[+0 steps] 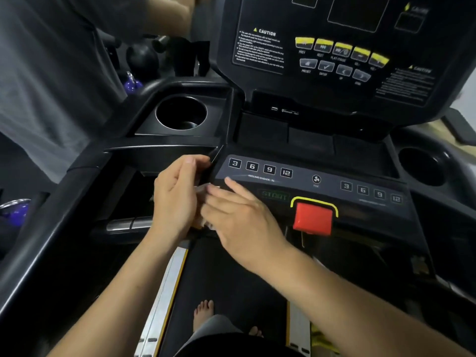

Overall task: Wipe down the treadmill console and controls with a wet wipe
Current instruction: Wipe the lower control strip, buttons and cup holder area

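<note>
wet wipe (pixel 204 189), a small pale crumpled piece, sits between the two hands just off the left end of the lower control panel (pixel 304 185) of the treadmill console (pixel 257 140). the left hand (pixel 175 199) stands on edge with its palm turned to the right, and its grip is curled around the wipe, with the thumb on top. the right hand (pixel 242 220) reaches in from the right with its fingers straight and close together, the fingertips lying against the wipe. its thumb is hidden, so its grip reads as flat and loose rather than closed.

on the panel, a row of buttons marked 3, 6, 9, 12 (pixel 260 169) lies just beyond the right hand's fingertips. a fan button (pixel 316 179) sits at the middle and a second numbered row (pixel 371 193) lies further right. a green start label (pixel 274 195) is beside the red stop button (pixel 313 219), which has a yellow frame.

above stands the dark upper display (pixel 358 14) with yellow keys (pixel 341 48) and caution text. round cup holders sit at the left (pixel 181 113) and the right (pixel 422 166). below, bare feet (pixel 203 311) stand on the belt (pixel 231 274). a person in a grey shirt (pixel 51 73) stands at far left.
</note>
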Available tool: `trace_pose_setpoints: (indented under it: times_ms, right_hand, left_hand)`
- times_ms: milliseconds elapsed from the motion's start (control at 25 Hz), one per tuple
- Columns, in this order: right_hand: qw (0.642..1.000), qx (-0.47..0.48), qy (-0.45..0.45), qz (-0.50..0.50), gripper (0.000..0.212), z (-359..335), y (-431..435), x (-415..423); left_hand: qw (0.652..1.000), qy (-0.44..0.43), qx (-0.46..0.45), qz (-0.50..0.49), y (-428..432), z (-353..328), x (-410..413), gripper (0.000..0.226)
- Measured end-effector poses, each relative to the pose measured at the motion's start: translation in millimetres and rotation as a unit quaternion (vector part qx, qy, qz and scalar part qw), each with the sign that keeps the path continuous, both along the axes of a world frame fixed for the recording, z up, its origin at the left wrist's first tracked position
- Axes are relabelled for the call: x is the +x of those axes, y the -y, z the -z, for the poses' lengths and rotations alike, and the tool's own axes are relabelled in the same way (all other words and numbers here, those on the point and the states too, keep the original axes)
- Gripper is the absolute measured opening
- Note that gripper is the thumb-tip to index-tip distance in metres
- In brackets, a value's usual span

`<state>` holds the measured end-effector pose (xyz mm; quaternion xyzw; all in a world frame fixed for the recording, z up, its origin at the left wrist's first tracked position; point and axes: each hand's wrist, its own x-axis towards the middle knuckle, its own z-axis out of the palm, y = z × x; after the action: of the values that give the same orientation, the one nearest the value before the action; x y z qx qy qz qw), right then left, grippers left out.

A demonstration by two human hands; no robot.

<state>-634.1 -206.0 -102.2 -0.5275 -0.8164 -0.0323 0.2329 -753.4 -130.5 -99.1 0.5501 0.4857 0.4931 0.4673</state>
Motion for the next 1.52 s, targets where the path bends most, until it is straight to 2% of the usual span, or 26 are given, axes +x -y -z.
trace_pose_setpoints:
  times_ms: [80, 120, 160, 240, 320, 400, 480, 560, 640, 720, 760, 840, 920, 1000, 1080, 1160, 1240, 1360, 1440, 1520]
  right_hand:
    - [0.998, 0.019, 0.055, -0.005, 0.031, -5.7, 6.4, 32.0]
    - [0.996, 0.038, 0.08, 0.025, 0.034, -10.1, 6.5, 55.2]
    - [0.993, 0.041, 0.08, 0.072, 0.032, -18.1, 4.3, 77.5]
    - [0.982, 0.029, 0.01, 0.184, 0.023, -37.9, 0.4, 100.0]
    - [0.976, 0.064, 0.001, 0.207, 0.027, -38.2, 4.5, 82.1]
    - [0.989, 0.053, 0.033, 0.134, 0.036, -18.4, 26.7, 49.5]
    - [0.996, -0.003, 0.024, 0.084, 0.032, -14.7, 34.5, 47.0]
    - [0.99, -0.018, -0.019, 0.136, 0.026, -20.3, 19.6, 76.9]
    - [0.962, -0.02, -0.096, 0.255, 0.022, -32.9, 9.1, 109.7]
    - [0.941, -0.004, -0.125, 0.314, 0.022, -34.8, 14.4, 109.9]
    - [0.947, 0.009, -0.109, 0.302, 0.024, -29.7, 21.5, 95.3]
    - [0.975, 0.012, -0.061, 0.213, 0.028, -16.4, 42.1, 57.6]
    - [0.987, 0.008, -0.042, 0.155, 0.032, -13.7, 46.1, 56.2]
    - [0.971, 0.014, -0.077, 0.227, 0.025, -22.5, 34.9, 94.8]
    - [0.923, -0.011, -0.142, 0.357, 0.021, -35.0, 33.1, 136.8]
    - [0.898, 0.0, -0.152, 0.412, 0.02, -38.5, 38.7, 137.4]
    - [0.925, 0.031, -0.138, 0.353, 0.02, -30.5, 40.7, 103.2]
    - [0.963, -0.036, -0.151, 0.222, 0.02, -17.1, 49.1, 73.1]
    - [0.964, -0.041, -0.144, 0.222, 0.022, -13.5, 62.4, 92.7]
    - [0.947, -0.021, -0.15, 0.285, 0.022, -13.0, 84.7, 120.4]
  left_hand:
    - [1.0, 0.0, 0.001, 0.001, 1.6, -0.3, 0.5, 0.034]
    - [1.0, -0.005, 0.002, 0.002, 1.8, -0.7, 0.8, 0.033]
    - [1.0, -0.018, 0.008, 0.005, 2.2, -1.1, 1.0, 0.031]
    - [0.997, -0.061, 0.036, 0.018, 2.6, -0.6, 2.0, 0.026]
    - [0.986, -0.138, 0.085, 0.039, 2.7, 1.6, 5.0, 0.025]
    - [0.959, -0.237, 0.145, 0.058, 6.5, 4.7, 8.5, 0.034]
    - [0.929, -0.311, 0.192, 0.058, 11.2, 5.5, 11.5, 0.041]
    - [0.893, -0.381, 0.238, 0.041, 12.4, 6.9, 16.3, 0.044]
    - [0.868, -0.419, 0.265, 0.025, 14.0, 7.2, 19.7, 0.046]
    - [0.868, -0.418, 0.268, 0.014, 14.6, 6.2, 20.0, 0.047]
    - [0.872, -0.41, 0.267, 0.015, 14.7, 5.8, 19.3, 0.048]
    - [0.879, -0.398, 0.261, 0.024, 15.5, 4.9, 17.6, 0.051]
    - [0.873, -0.41, 0.26, 0.037, 16.6, 3.2, 17.3, 0.058]
    - [0.859, -0.434, 0.266, 0.047, 17.5, 1.7, 17.5, 0.068]
    - [0.847, -0.454, 0.273, 0.048, 19.3, 1.6, 17.6, 0.076]
    - [0.838, -0.469, 0.275, 0.042, 21.1, 1.0, 19.1, 0.078]
    - [0.832, -0.482, 0.271, 0.037, 21.4, 0.9, 20.5, 0.078]
    - [0.831, -0.487, 0.268, 0.037, 21.5, 2.7, 22.0, 0.075]
    - [0.835, -0.48, 0.266, 0.034, 21.0, 2.7, 21.5, 0.073]
    - [0.839, -0.475, 0.264, 0.032, 20.6, 3.4, 21.3, 0.071]
